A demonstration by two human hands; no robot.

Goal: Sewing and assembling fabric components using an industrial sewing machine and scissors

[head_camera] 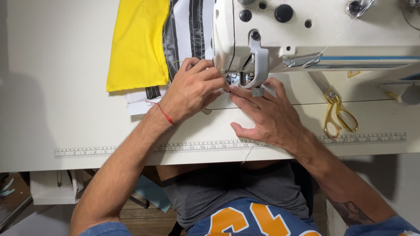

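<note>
White sewing machine (pixel 315 30) is the landmark. Left hand (pixel 192 89) sits just left of its presser foot (pixel 257 91), fingers curled narrow, tips pinched at something small by the needle, likely thread or a fabric edge; the view is too tight to tell. Right hand (pixel 269 116) lies just below the foot, fingers flat and fairly close, index reaching to the same spot. Yellow fabric (pixel 138 43) and grey-striped cloth (pixel 186 32) lie left of the machine head: thin, soft, probably slippery, best held flat near the edge. Gold scissors (pixel 337 114) rest right of the foot, on the table (pixel 52 109).
</note>
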